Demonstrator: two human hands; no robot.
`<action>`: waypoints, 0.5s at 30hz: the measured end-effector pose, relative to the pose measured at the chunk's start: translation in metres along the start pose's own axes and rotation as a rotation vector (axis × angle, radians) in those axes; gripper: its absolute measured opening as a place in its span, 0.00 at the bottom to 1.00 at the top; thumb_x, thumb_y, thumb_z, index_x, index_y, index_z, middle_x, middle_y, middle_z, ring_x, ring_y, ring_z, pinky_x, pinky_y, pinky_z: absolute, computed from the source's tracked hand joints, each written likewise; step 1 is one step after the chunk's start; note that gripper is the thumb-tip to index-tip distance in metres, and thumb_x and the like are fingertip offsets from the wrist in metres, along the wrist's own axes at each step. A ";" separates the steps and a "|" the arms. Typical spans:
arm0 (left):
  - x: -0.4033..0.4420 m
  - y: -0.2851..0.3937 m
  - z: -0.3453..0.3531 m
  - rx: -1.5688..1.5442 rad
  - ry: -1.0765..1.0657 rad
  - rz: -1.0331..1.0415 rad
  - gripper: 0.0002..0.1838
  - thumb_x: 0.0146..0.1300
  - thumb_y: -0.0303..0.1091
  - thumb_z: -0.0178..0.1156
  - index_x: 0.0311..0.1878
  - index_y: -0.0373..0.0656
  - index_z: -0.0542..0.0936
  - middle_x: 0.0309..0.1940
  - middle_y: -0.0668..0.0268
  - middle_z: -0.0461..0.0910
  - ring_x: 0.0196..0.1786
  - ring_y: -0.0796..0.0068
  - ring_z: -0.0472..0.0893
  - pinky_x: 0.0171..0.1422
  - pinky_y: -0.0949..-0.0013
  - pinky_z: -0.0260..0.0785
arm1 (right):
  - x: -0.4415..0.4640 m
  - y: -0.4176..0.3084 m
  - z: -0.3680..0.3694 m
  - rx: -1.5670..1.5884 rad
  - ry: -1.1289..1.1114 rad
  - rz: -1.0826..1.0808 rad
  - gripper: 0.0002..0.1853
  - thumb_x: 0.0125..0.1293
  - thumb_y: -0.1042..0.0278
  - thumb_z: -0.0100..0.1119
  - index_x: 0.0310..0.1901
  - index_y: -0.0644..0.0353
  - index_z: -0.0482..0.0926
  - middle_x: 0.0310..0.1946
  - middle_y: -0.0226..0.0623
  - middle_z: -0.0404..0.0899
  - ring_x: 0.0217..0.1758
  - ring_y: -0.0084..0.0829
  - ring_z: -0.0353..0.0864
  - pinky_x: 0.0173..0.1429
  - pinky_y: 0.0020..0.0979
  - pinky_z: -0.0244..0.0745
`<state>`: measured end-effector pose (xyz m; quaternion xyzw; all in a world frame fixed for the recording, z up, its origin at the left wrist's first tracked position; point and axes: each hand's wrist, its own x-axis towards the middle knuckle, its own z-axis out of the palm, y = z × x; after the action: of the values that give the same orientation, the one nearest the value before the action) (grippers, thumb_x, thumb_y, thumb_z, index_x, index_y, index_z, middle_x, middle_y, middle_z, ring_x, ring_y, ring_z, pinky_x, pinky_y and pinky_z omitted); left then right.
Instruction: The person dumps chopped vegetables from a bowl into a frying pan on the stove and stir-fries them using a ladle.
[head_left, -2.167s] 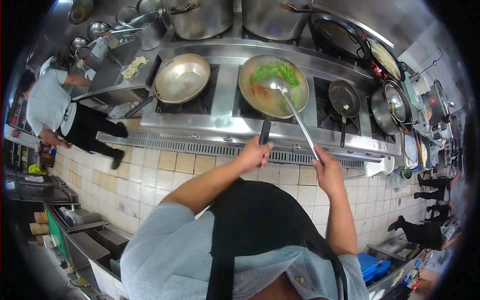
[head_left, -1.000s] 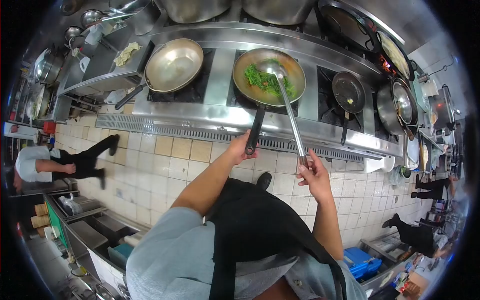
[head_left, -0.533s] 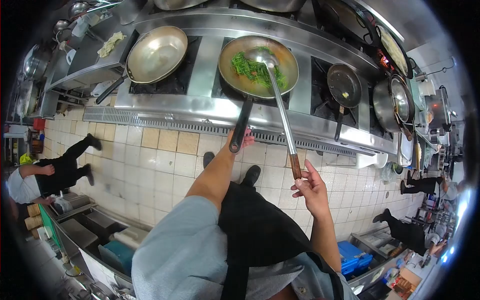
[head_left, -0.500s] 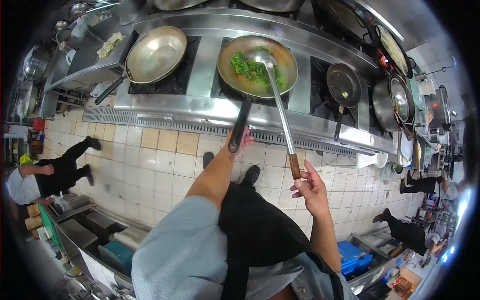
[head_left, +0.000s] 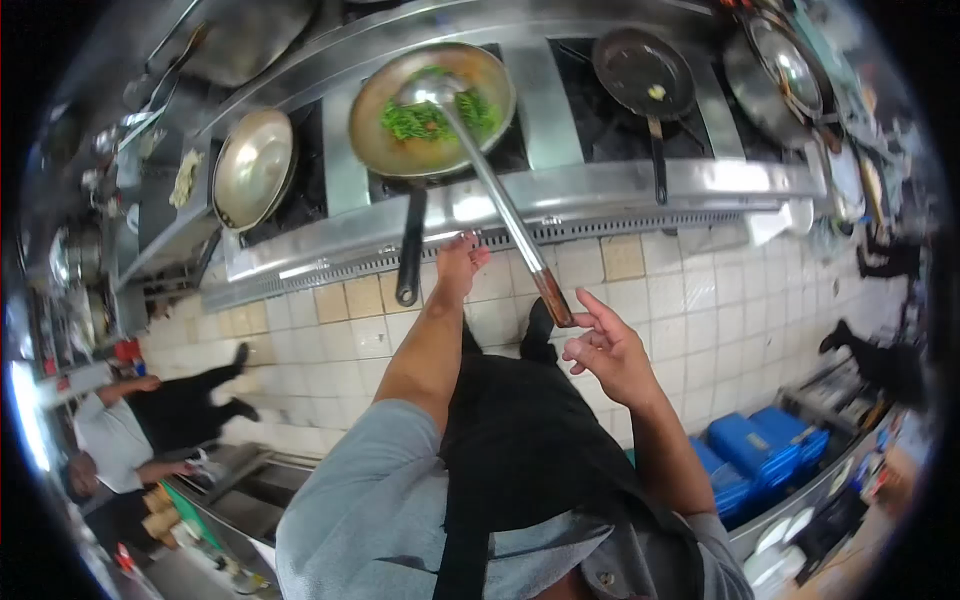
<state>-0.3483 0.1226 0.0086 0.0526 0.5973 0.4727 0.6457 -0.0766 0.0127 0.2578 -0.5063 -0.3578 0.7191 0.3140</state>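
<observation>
In the head view a wok-like pan (head_left: pixel 362 125) stands on a burner, with chopped green vegetables (head_left: pixel 405 122) in it. A steel ladle (head_left: pixel 497 193) lies with its bowl among the greens. Its wooden handle end sticks out over the stove's front edge. Beside that end is my right hand (head_left: pixel 618 358), fingers spread, not wrapped around it; whether a fingertip touches it I cannot tell. My left hand (head_left: pixel 460 265) is by the stove's front edge, right of the pan's black handle (head_left: pixel 411 250), apart from it. Its fingers look loosely apart with nothing in them.
A pale frying pan (head_left: pixel 253 170) sits on the left burner and a small dark frying pan (head_left: pixel 640 75) on the right one. Blue containers (head_left: pixel 755 450) stand behind me at the right. One person (head_left: pixel 125 425) is at the left, another (head_left: pixel 885 360) at the far right.
The camera view has shifted, so stove, pans and ladle sit farther left. My left hand is farther from the pan handle, which it was behind. My right thumb has moved off the ladle's end.
</observation>
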 end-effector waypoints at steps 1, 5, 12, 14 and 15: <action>-0.002 0.002 0.000 -0.031 0.011 -0.002 0.09 0.68 0.32 0.60 0.49 0.45 0.75 0.44 0.64 0.78 0.39 0.66 0.81 0.47 0.59 0.80 | -0.001 0.003 -0.001 0.047 0.023 0.005 0.39 0.66 0.74 0.63 0.75 0.57 0.55 0.58 0.44 0.72 0.41 0.20 0.77 0.41 0.24 0.79; 0.002 0.000 -0.005 0.004 -0.060 0.093 0.08 0.68 0.30 0.58 0.48 0.44 0.76 0.37 0.66 0.78 0.35 0.70 0.81 0.38 0.67 0.79 | -0.006 0.014 -0.008 0.215 -0.050 -0.025 0.39 0.66 0.73 0.64 0.75 0.55 0.56 0.57 0.42 0.72 0.40 0.18 0.76 0.41 0.23 0.78; 0.008 0.000 -0.017 0.027 -0.031 0.074 0.13 0.66 0.39 0.65 0.48 0.44 0.77 0.43 0.62 0.81 0.44 0.65 0.82 0.56 0.56 0.78 | -0.014 0.029 -0.021 0.253 -0.188 -0.140 0.41 0.65 0.66 0.67 0.75 0.56 0.56 0.54 0.42 0.75 0.37 0.18 0.77 0.43 0.21 0.73; 0.010 0.000 -0.021 0.036 -0.119 0.099 0.12 0.69 0.40 0.61 0.47 0.44 0.77 0.42 0.63 0.81 0.44 0.66 0.81 0.57 0.58 0.77 | -0.015 0.023 -0.025 0.245 -0.209 -0.131 0.40 0.65 0.65 0.67 0.75 0.57 0.56 0.54 0.42 0.75 0.37 0.18 0.77 0.42 0.21 0.73; 0.006 0.001 -0.019 0.050 -0.115 0.098 0.12 0.69 0.40 0.61 0.47 0.44 0.77 0.42 0.63 0.81 0.44 0.66 0.81 0.57 0.58 0.77 | -0.014 0.022 -0.027 0.215 -0.234 -0.122 0.40 0.65 0.64 0.67 0.75 0.57 0.57 0.54 0.41 0.75 0.37 0.19 0.78 0.42 0.21 0.74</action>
<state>-0.3658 0.1179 -0.0008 0.1249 0.5675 0.4849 0.6536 -0.0491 -0.0058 0.2406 -0.3598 -0.3432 0.7869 0.3655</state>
